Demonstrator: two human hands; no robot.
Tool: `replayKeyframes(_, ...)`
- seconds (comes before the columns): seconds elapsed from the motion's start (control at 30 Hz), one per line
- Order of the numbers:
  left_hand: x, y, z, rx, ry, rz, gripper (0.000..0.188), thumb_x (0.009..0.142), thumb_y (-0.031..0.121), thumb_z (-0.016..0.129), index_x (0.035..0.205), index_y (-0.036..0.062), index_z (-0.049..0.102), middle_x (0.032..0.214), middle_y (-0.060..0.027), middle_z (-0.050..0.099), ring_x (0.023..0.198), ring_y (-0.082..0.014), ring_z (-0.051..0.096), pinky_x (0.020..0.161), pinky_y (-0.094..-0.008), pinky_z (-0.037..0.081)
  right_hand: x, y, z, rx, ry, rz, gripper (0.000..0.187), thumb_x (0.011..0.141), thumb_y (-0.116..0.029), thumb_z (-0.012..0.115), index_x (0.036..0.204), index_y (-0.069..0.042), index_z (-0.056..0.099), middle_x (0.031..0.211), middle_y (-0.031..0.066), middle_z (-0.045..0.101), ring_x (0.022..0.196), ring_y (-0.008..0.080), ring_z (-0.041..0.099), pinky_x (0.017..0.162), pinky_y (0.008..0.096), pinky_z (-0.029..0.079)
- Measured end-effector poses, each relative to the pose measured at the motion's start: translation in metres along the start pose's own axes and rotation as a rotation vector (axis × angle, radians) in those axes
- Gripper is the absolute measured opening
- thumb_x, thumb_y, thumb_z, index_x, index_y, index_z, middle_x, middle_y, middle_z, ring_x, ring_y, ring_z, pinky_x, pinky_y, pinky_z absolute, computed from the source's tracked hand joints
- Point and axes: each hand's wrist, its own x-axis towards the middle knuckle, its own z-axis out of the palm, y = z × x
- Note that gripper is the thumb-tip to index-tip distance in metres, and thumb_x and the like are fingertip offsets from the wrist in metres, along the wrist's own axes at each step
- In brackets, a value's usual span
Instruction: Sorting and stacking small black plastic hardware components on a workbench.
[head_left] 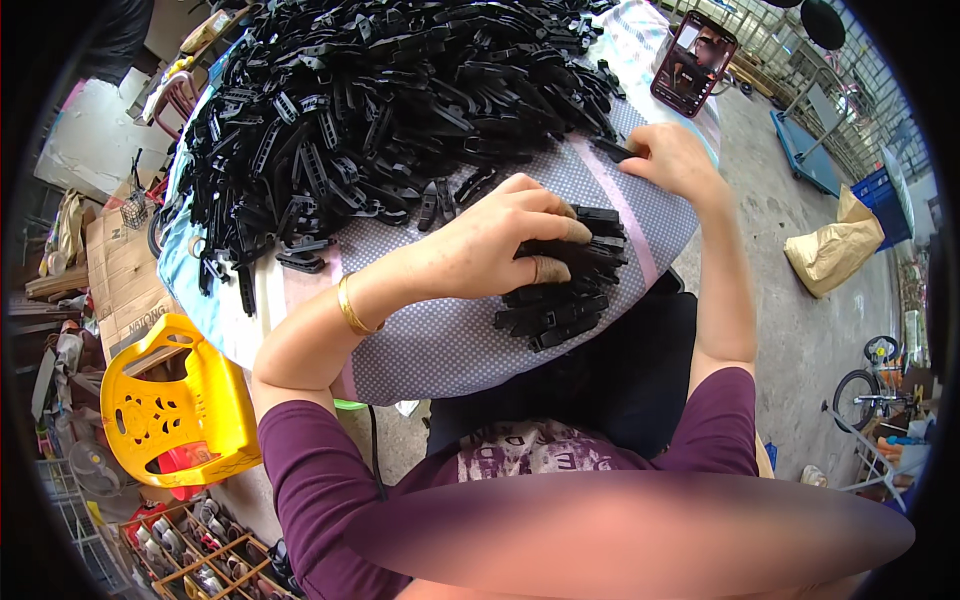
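A large heap of narrow black plastic parts (pixel 400 90) covers the far side of a cloth-topped table. Near the table's front edge lies a smaller bunch of the same black parts (pixel 555 315). My left hand (pixel 515 235), with wrappings on its fingertips and a gold bangle at the wrist, curls its fingers round the upper left of this bunch. To the right, my right hand (pixel 675 160) pinches the end of a single black plastic part (pixel 612 150) low over the cloth. Its fingertips are partly hidden.
The dotted grey cloth (pixel 420 350) has pink stripes. A phone (pixel 694 64) stands at the far right edge of the table. On the left is a yellow plastic chair (pixel 235 410); on the right, a tan sack (pixel 830 245) and a blue trolley (pixel 805 150) stand on the floor.
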Motion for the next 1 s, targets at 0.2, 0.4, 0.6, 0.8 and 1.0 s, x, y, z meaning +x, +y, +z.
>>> replayKeyframes(0.2, 0.004, -0.005, -0.003, -0.37, 0.308, -0.412, 0.055, 0.082, 0.017, 0.069, 0.129, -0.0003, 0.046, 0.114, -0.0112, 0.058, 0.098, -0.0152, 0.057, 0.087, -0.0295, 0.048, -0.001, -0.035, -0.016, 0.62, -0.053, -0.057, 0.02, 0.077, -0.015, 0.072, 0.083, 0.003, 0.066, 0.064, 0.0031, 0.06, 0.058, 0.0073, 0.054, 0.052, 0.0232, 0.042)
replayKeyframes(0.4, 0.002, -0.025, 0.008, -0.942, 0.415, -0.472, 0.044, 0.094, 0.011, 0.052, 0.133, -0.0024, 0.037, 0.113, -0.0109, 0.057, 0.097, -0.0149, 0.058, 0.087, -0.03, 0.05, 0.005, -0.092, 0.016, 0.822, 0.299, -0.33, 0.015, 0.082, -0.008, 0.065, 0.094, 0.001, 0.066, 0.081, 0.0035, 0.06, 0.076, 0.0094, 0.057, 0.064, 0.0215, 0.045)
replayKeyframes(0.6, 0.006, -0.027, -0.003, -0.937, 0.403, -0.64, 0.037, 0.093, 0.016, 0.054, 0.124, -0.0016, 0.044, 0.089, -0.0085, 0.064, 0.065, -0.0056, 0.053, 0.055, -0.018, 0.043, 0.069, 0.002, 0.012, 0.301, 0.528, -0.093, 0.025, 0.083, -0.014, 0.059, 0.106, -0.005, 0.066, 0.087, 0.0119, 0.068, 0.072, 0.0184, 0.065, 0.063, 0.0289, 0.05)
replayKeyframes(0.8, 0.003, -0.028, 0.0, -0.808, 0.38, -0.672, 0.041, 0.091, 0.012, 0.057, 0.124, -0.0031, 0.038, 0.087, -0.008, 0.064, 0.059, -0.0037, 0.046, 0.052, -0.017, 0.039, 0.108, 0.033, 0.041, 0.023, 0.196, 0.025, 0.026, 0.081, -0.021, 0.062, 0.103, -0.007, 0.066, 0.106, 0.0158, 0.063, 0.098, 0.0309, 0.06, 0.086, 0.0381, 0.046)
replayKeyframes(1.0, 0.0, -0.027, -0.003, -0.764, 0.321, -0.688, 0.048, 0.088, 0.006, 0.057, 0.133, -0.0032, 0.039, 0.087, -0.0079, 0.063, 0.057, -0.003, 0.043, 0.05, -0.0159, 0.036, 0.109, 0.013, 0.025, -0.122, 0.02, 0.155, 0.026, 0.074, -0.022, 0.066, 0.094, -0.006, 0.067, 0.093, 0.0152, 0.066, 0.089, 0.0293, 0.063, 0.08, 0.0373, 0.049)
